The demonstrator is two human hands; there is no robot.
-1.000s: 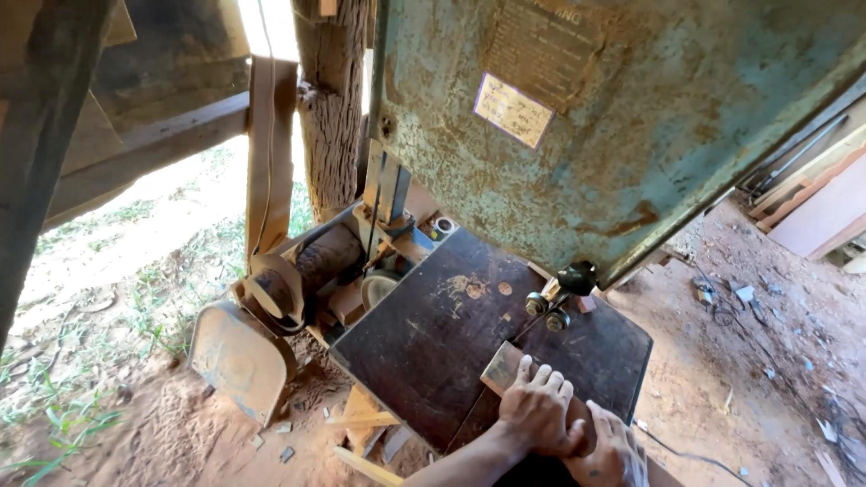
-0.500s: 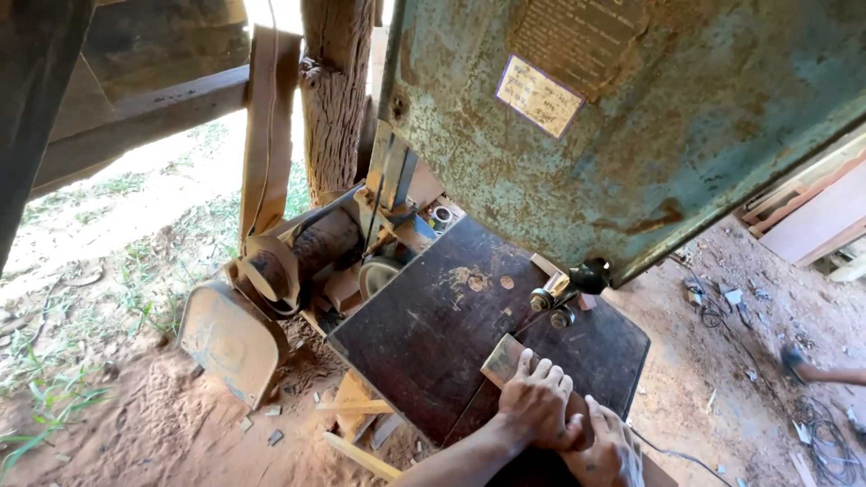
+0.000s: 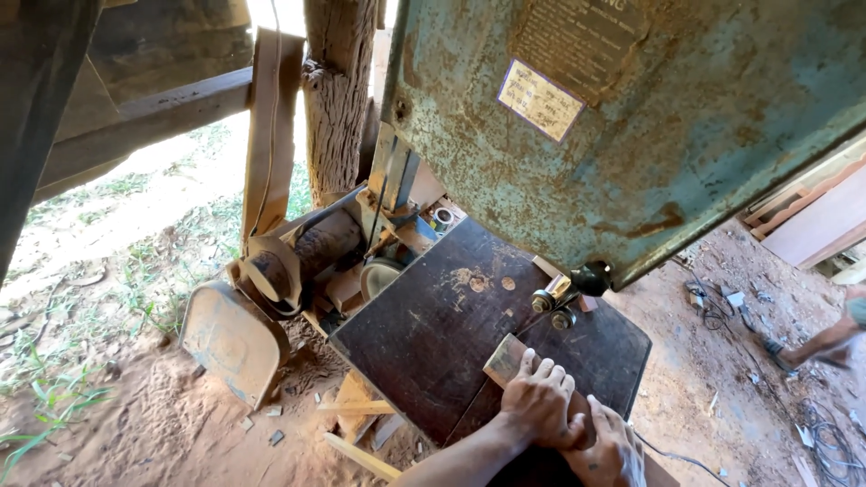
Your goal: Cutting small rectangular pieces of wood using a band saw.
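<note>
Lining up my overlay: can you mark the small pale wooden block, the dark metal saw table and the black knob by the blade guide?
small pale wooden block (image 3: 504, 359), head view, its exposed far end.
dark metal saw table (image 3: 424, 334), head view, bare left part of its top.
black knob (image 3: 593, 279), head view, its rounded body.

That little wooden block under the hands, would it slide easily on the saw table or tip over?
The wooden block lies flat on the dark saw table, so tipping seems unlikely. It looks stiff and light. The left hand and right hand press on it, and the smooth top probably lets it slide.
</note>
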